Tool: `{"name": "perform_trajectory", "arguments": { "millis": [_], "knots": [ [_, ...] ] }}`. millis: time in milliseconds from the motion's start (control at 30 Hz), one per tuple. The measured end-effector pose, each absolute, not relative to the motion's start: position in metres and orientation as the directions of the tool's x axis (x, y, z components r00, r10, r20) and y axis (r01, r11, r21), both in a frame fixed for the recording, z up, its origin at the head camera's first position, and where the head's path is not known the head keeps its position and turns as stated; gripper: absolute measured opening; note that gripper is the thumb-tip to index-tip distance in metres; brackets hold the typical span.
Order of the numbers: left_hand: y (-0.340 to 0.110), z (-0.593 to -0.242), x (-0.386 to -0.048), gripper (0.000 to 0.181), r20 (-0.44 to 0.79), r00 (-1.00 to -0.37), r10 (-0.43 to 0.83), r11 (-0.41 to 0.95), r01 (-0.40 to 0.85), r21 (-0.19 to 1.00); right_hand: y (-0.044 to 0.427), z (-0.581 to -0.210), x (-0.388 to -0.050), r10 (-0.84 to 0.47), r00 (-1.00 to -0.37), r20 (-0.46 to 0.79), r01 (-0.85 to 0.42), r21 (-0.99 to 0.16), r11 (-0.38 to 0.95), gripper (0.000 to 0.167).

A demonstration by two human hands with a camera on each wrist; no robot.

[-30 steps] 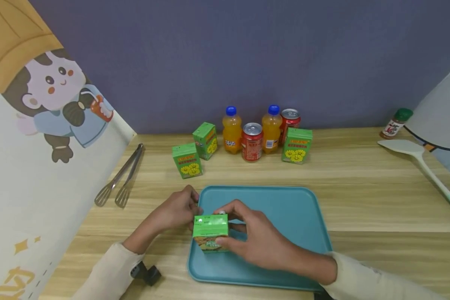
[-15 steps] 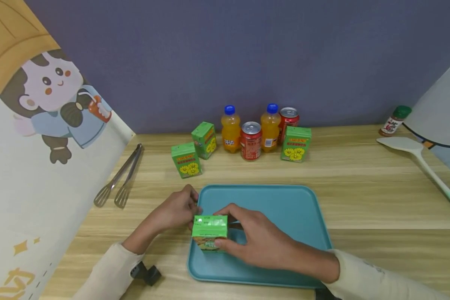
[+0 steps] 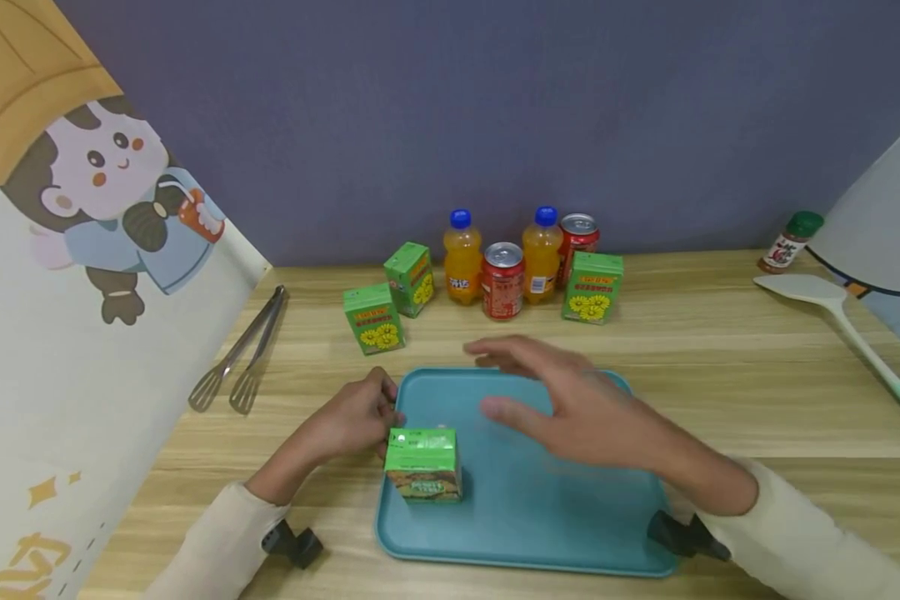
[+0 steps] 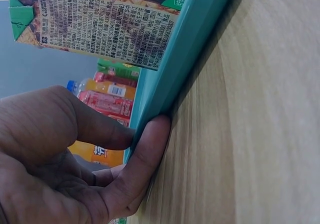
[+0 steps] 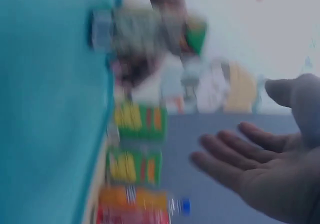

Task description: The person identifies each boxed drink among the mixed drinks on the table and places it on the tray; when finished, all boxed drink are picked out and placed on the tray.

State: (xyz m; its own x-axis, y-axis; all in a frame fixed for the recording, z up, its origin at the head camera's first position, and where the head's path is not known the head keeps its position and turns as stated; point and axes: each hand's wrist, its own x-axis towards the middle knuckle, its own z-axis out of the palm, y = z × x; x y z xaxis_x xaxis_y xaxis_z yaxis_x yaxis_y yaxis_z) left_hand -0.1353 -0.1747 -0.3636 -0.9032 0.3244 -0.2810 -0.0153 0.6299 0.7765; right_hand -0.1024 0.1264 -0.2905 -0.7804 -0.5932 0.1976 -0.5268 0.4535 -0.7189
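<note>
A green and brown carton (image 3: 423, 467) stands upright on the left part of the blue tray (image 3: 540, 533); its printed side fills the top of the left wrist view. My left hand (image 3: 352, 421) pinches the tray's left rim, thumb on one side and fingers on the other, as the left wrist view (image 4: 105, 159) shows. Over the tray's upper middle hangs my right hand (image 3: 585, 408), its fingers spread and holding nothing. The right wrist view is blurred, with that hand (image 5: 270, 169) empty. A small pale thing behind the carton is mostly hidden.
Behind the tray stand green cartons (image 3: 375, 321), orange bottles (image 3: 462, 262) and red cans (image 3: 503, 283), with another green carton (image 3: 592, 290) to their right. Metal tongs (image 3: 243, 350) lie at the left. At the far right are a spice jar (image 3: 789, 243) and a pale spatula (image 3: 832, 308).
My right hand has let go of the carton and moved up and to the right, its fingers opening. The carton stays on the tray, and my left hand keeps its place at the rim.
</note>
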Motion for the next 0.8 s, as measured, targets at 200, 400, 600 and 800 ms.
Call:
{"name": "perform_trajectory", "arguments": {
  "millis": [200, 400, 600, 800],
  "knots": [
    [-0.173, -0.363, -0.135, 0.019, -0.288, -0.905, 0.313, 0.64, -0.023, 0.768, 0.179, -0.283, -0.156, -0.345, -0.813, 0.469, -0.574, -0.744, 0.343, 0.038],
    [-0.174, -0.363, -0.135, 0.02, -0.297, -0.899, 0.323, 0.632, -0.029, 0.774, 0.23, -0.307, -0.204, -0.131, -0.837, 0.531, -0.545, -0.792, 0.274, 0.044],
    [-0.177, -0.365, -0.136, 0.02, -0.285, -0.888, 0.361, 0.604, -0.01, 0.797, 0.259, -0.335, -0.231, -0.091, -0.928, 0.362, -0.373, -0.886, 0.276, 0.057],
    [-0.178, -0.365, -0.136, 0.02, -0.281, -0.89, 0.359, 0.596, -0.012, 0.803, 0.268, -0.355, -0.245, -0.169, -0.975, 0.145, -0.18, -0.96, 0.216, 0.065]
  ]
}}
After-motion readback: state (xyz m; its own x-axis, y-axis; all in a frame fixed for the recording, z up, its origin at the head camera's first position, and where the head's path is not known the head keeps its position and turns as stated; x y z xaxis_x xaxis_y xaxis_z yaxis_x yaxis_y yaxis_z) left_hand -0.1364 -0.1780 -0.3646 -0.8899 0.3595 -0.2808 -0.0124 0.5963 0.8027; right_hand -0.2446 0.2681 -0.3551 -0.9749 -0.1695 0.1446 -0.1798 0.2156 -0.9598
